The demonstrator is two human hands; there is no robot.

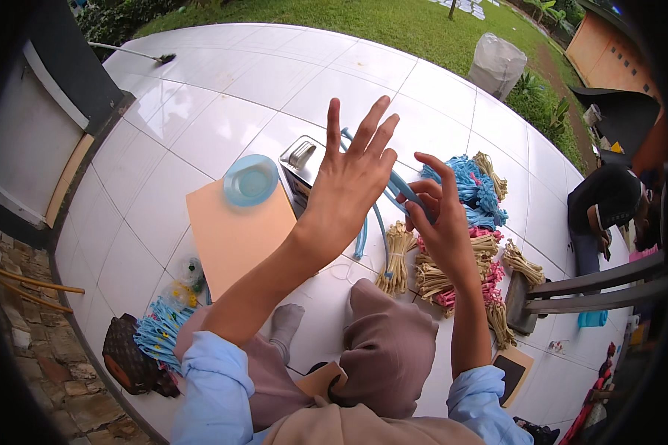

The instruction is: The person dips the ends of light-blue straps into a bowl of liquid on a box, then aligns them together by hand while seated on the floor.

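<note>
My left hand (349, 189) is raised with its fingers spread, palm turned down, and holds nothing. Just right of it, my right hand (441, 222) pinches a flat blue strip (398, 184) between thumb and fingers. The strip curves behind my left hand, and thinner blue lengths hang below it toward the floor. In front of my left forearm lies a peach-coloured board (234, 233) with a translucent blue bowl (251, 191) on its far edge. A metal tray (286, 157) beside the bowl is partly hidden by my left hand.
On the right are beige bundles (397, 256) and blue bundles (464, 178), with pink pieces among them. At left sit a brown patterned bag (126, 356) and more blue strips (159, 330). Another person (608, 200) bends over at far right, near a dark bench (594, 285).
</note>
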